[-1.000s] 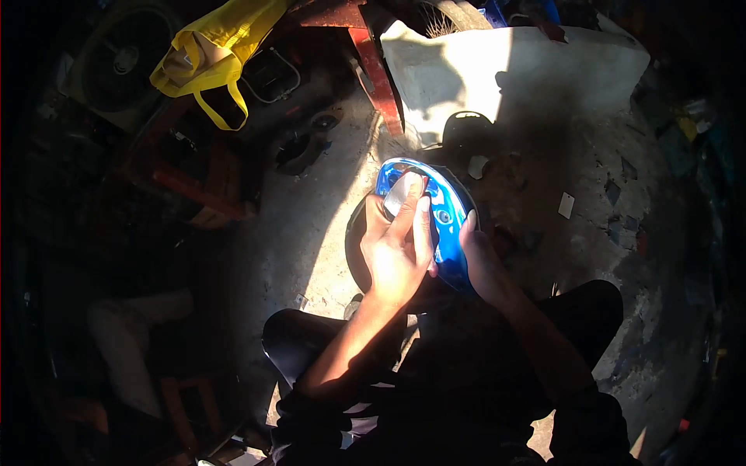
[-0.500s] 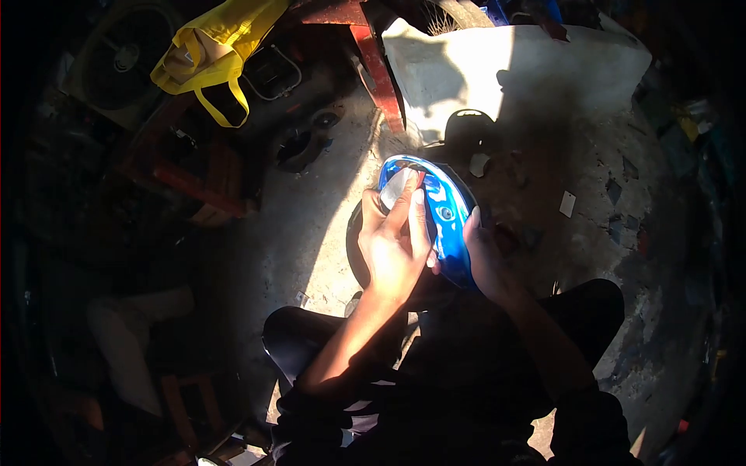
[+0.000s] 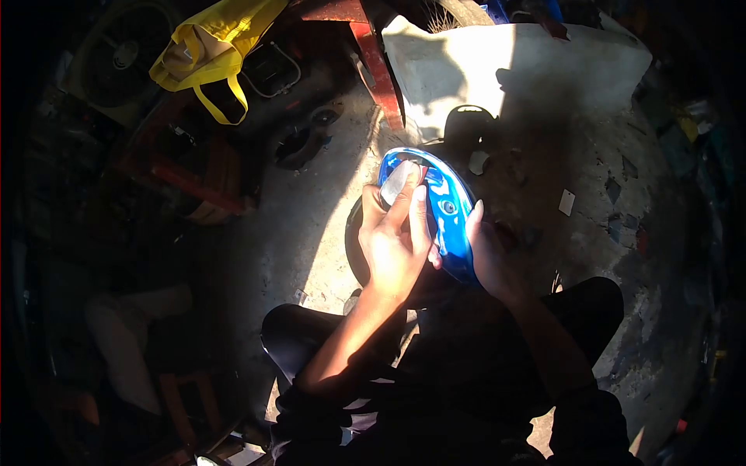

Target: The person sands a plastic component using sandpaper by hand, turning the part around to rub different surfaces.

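The left hand [image 3: 392,250] has its fingers bent around a pale, flat piece [image 3: 395,185], grasping it against the far left part of a glossy blue curved shell [image 3: 452,241]; a small reddish bit [image 3: 423,174] shows beside the fingertips. The right hand [image 3: 489,260] grips the shell's right edge, thumb along the rim; its other fingers are mostly hidden, so their exact hold cannot be told.

The shell's long axis slants from far left to near right, between the hands; the pale piece lies at its far end, directly under the left fingers, so the left hand is the nearer one to it. The shell is tilted in front of the person's knees, over a dark round object [image 3: 355,252] on the floor [image 3: 330,233]; whether the two touch cannot be told.
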A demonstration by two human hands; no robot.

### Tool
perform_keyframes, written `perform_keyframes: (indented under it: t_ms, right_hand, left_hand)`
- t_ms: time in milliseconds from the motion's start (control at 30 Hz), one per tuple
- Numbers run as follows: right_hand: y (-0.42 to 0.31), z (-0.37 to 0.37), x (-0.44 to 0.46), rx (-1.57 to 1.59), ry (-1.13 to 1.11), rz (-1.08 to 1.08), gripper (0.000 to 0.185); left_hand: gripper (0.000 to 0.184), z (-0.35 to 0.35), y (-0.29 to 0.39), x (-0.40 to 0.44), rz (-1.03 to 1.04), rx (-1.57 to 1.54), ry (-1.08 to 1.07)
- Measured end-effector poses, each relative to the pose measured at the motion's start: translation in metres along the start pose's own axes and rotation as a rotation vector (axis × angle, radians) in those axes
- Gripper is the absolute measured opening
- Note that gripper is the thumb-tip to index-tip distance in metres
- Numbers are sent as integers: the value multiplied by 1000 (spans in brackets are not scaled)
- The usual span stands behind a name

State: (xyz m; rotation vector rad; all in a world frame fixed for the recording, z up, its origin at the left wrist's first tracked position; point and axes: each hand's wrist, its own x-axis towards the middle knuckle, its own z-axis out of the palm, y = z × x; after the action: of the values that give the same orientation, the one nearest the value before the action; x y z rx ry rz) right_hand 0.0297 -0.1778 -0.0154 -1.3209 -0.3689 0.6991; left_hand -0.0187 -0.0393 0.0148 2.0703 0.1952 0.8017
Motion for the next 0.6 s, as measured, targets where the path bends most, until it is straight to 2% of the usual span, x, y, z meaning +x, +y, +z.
perform_keyframes:
  t_ms: [33,100,133,267,300,333,367,433,467,500,533,567,600]
  right_hand:
    - [10,-3,2,4,3,-5,81]
    - [15,-4,4,-276,176,-29,81]
    - [9,-2,3,-372,234,-32,81]
    - [-18,9,-9,-273,204,15,81]
    - [-17,8,-9,-269,199,-1,81]
    - [-16,8,-9,-264,194,-16,81]
    - [-15,7,-9,-260,190,-31,81]
    - [-3,1,-6,-482,268,-17,80]
    - [-2,1,-6,-557,291,-9,80]
    - [-13,7,-8,-354,196,-19,80]
    - [-19,10,-8,-150,105,-34,81]
    - [-10,6,-5,-146,108,-38,81]
    - [8,-1,1,-253,173,-54,81]
  left_hand:
    - [32,0,-7,2,142,126,61]
    - [31,7,-10,-1,497,92,64]
    - [31,8,-10,-3,463,107,43]
    - [30,3,-5,4,99,106,88]
    - [30,5,-9,4,105,107,84]
    - [29,8,-12,3,337,103,88]
    - [28,9,-14,0,381,101,70]
    - [28,8,-9,-3,470,96,31]
    - [29,6,-6,-3,208,-3,39]
    - [31,3,0,1,-50,-102,45]
    - [31,5,-5,2,9,-36,56]
    - [32,6,-10,2,68,31,71]
    - [30,10,-14,0,320,63,78]
